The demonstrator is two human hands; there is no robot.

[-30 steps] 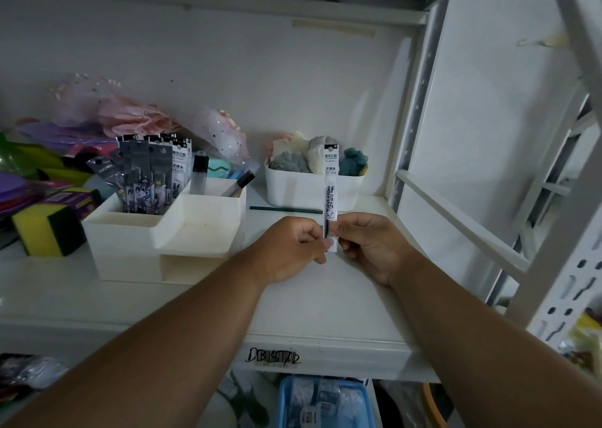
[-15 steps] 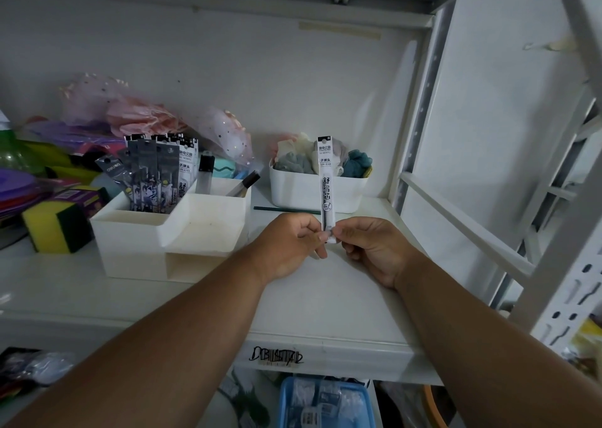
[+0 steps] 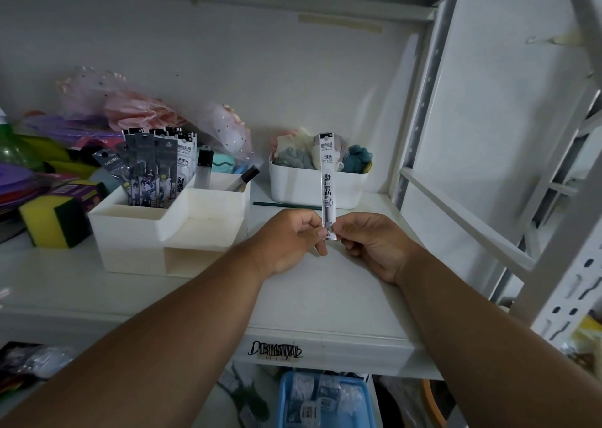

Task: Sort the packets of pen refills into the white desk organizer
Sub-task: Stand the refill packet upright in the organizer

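Both hands, left hand (image 3: 293,238) and right hand (image 3: 374,245), pinch the lower end of an upright packet (image 3: 328,179) above the shelf (image 3: 325,297); the organizer (image 3: 169,232), holding more packets, sits at nine o'clock.

A storage or stockroom corner, seen at a white metal shelving unit (image 3: 325,297) with perforated uprights (image 3: 420,108). The shelf is crowded with stationery and household goods: a white desk organizer (image 3: 169,228) holding retail-packed pen refills (image 3: 156,170), a yellow sponge (image 3: 53,220), a white bin (image 3: 312,186) of soft items, and bagged pink fabric (image 3: 136,114) behind.
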